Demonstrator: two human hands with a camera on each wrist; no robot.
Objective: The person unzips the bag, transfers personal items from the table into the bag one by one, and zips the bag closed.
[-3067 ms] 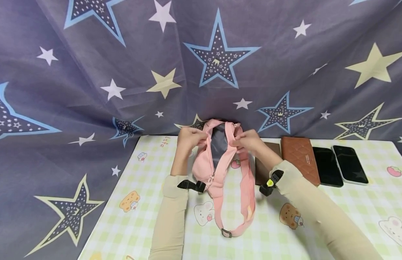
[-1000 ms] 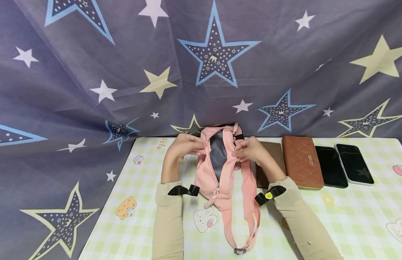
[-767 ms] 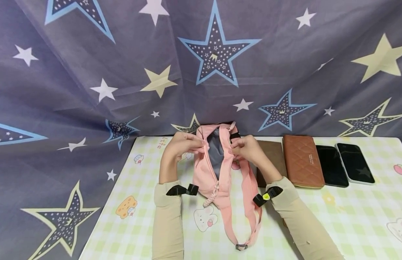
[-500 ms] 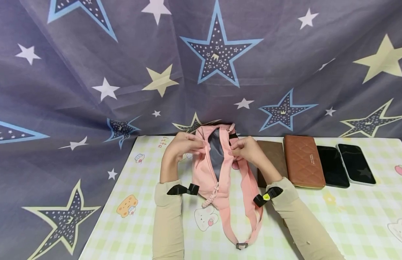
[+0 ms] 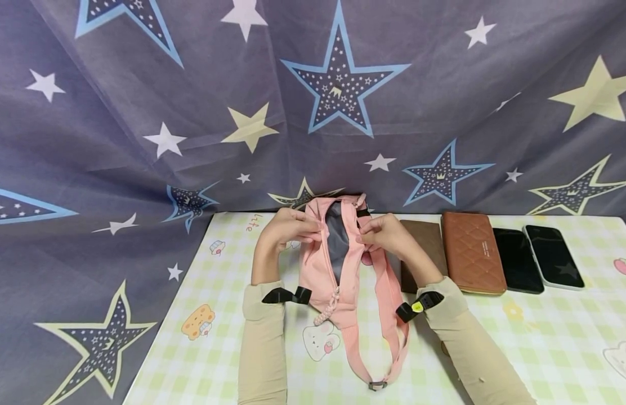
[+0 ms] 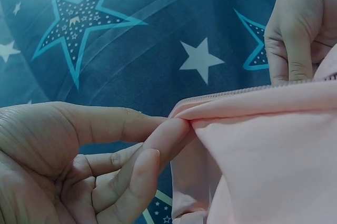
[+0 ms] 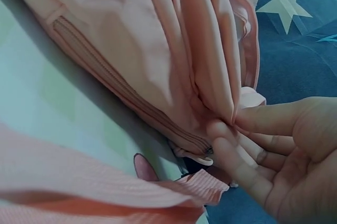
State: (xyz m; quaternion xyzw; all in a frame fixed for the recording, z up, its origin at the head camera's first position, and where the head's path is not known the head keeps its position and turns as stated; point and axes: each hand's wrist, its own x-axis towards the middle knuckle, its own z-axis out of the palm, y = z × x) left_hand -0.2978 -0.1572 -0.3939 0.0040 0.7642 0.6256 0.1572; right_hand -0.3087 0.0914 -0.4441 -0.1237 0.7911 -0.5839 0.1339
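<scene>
Where the grey-violet backdrop (image 5: pixel 287 79) ends, patterned with blue-edged, cream and white stars, a table (image 5: pixel 217 365) begins, covered in pale green checks with little cartoon bears, rabbits and strawberries. Two beige sleeves (image 5: pixel 262 349) reach over it from the near edge. Near the middle of the table's far side, close to the backdrop, is the pink bag (image 5: pixel 317 267), its main zip undone and grey lining showing; its strap loops toward the near edge. To its right lies a brown quilted wallet (image 5: pixel 472 253), beside a flat dark brown item (image 5: pixel 429 239) partly covered by the right forearm. Past the wallet come two phones (image 5: pixel 553 256), side by side with dark screens. Both hands are at the bag, apart from each other — the left hand (image 5: pixel 287 229) pinches one edge of the mouth between thumb and forefinger, the right hand (image 5: pixel 386 235) pinches the opposite edge, and the gap spreads between them. Each wrist wears a black band (image 5: pixel 406 312). From the zip hangs a braided pull (image 5: pixel 327 312), and a small buckle (image 5: pixel 378 386) sits at the strap's lowest bend.
</scene>
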